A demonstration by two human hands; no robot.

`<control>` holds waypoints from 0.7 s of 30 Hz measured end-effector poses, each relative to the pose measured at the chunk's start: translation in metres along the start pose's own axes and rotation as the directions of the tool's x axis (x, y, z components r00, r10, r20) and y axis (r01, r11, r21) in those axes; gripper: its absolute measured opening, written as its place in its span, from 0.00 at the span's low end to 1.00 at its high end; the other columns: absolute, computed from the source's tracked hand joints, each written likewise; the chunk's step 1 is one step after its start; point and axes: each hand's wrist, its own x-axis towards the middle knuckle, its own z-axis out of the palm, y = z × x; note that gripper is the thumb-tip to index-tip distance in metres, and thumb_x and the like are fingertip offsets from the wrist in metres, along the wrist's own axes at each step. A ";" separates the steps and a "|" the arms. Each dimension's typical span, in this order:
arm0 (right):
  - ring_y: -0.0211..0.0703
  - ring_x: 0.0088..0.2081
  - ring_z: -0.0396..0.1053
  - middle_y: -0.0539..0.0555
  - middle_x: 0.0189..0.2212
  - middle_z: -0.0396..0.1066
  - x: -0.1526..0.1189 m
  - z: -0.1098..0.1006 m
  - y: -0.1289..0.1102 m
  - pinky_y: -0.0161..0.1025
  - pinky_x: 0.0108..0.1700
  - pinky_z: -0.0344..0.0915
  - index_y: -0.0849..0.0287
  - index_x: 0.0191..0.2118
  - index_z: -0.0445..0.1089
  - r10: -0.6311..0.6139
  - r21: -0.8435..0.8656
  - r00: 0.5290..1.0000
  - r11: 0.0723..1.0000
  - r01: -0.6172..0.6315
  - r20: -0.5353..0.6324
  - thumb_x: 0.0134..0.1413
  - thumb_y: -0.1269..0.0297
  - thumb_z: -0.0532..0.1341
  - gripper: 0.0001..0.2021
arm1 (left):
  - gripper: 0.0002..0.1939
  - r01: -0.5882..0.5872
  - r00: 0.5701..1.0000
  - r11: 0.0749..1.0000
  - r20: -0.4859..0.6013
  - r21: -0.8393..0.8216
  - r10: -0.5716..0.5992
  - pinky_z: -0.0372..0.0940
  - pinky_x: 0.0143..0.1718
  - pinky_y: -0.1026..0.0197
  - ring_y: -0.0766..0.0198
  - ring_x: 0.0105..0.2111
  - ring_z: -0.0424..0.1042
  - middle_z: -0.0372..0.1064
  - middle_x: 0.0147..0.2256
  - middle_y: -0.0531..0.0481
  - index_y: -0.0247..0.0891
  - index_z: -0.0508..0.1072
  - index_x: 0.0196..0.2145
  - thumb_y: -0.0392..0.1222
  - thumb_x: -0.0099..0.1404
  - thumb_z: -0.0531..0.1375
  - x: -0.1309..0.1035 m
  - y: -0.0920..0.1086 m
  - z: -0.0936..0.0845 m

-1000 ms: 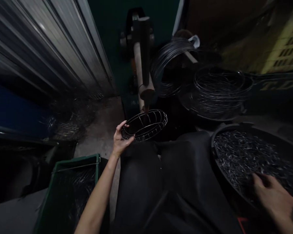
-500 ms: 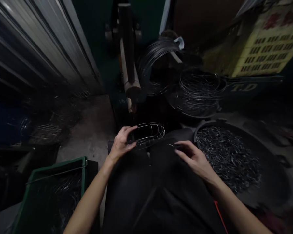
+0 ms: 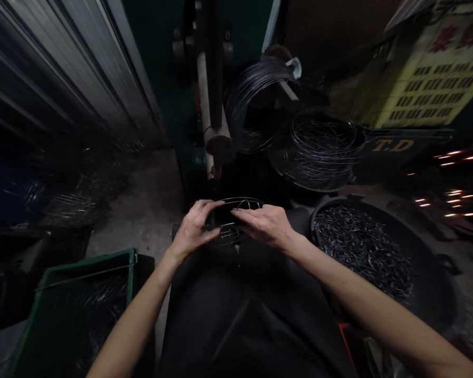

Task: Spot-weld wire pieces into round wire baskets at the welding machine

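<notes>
A round cage-like wire frame (image 3: 229, 241) sits over my lap, below the machine's two rods. My left hand (image 3: 193, 228) grips its left side, thumb low and fingers on the upper ring. My right hand (image 3: 270, 224) reaches over the frame's right part, fingers closed together and pointing left into the ring. A short, thin, curved wire showed at its fingertips a moment ago; now the fingers mostly hide it against the frame. The lower electrode rod (image 3: 213, 165) ends just above and behind the frame.
A round black tub (image 3: 429, 278) at right holds many short bent wires (image 3: 362, 249). Behind it are a basin of wire rings (image 3: 325, 144) and a hanging wire coil (image 3: 260, 79). A green crate (image 3: 132, 275) stands at lower left, a yellow crate (image 3: 429, 100) at upper right. Sparks (image 3: 457, 199) glow at far right.
My right hand has moved left from beside the tub to the wire frame, carrying the short wire. My left hand keeps its grip. Bright sparks have appeared at far right.
</notes>
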 end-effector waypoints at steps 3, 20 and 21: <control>0.32 0.30 0.71 0.48 0.40 0.77 0.002 0.000 0.001 0.33 0.28 0.55 0.55 0.46 0.72 -0.049 0.012 0.998 0.999 0.050 -0.030 0.61 0.65 0.54 0.12 | 0.28 -0.001 1.000 1.000 -0.014 -0.012 0.001 0.65 0.50 0.55 0.57 0.48 0.66 0.64 0.46 0.44 0.39 0.63 0.54 0.34 0.55 0.62 0.000 -0.001 -0.001; 0.29 0.26 0.65 0.48 0.38 0.77 0.009 0.007 0.002 0.36 0.30 0.51 0.57 0.39 0.72 -0.159 -0.125 0.977 0.982 0.141 -0.141 0.59 0.70 0.56 0.08 | 0.27 0.048 0.996 0.999 -0.070 -0.016 -0.049 0.64 0.51 0.52 0.56 0.49 0.66 0.65 0.47 0.44 0.39 0.63 0.53 0.33 0.55 0.62 -0.005 -0.008 0.004; 0.29 0.26 0.65 0.48 0.37 0.77 0.010 0.007 0.002 0.36 0.30 0.51 0.58 0.40 0.72 -0.160 -0.133 0.977 0.981 0.141 -0.142 0.59 0.70 0.56 0.08 | 0.27 0.058 0.996 0.998 -0.073 -0.014 -0.059 0.64 0.51 0.52 0.56 0.49 0.66 0.65 0.47 0.44 0.39 0.63 0.53 0.33 0.55 0.62 -0.006 -0.007 0.004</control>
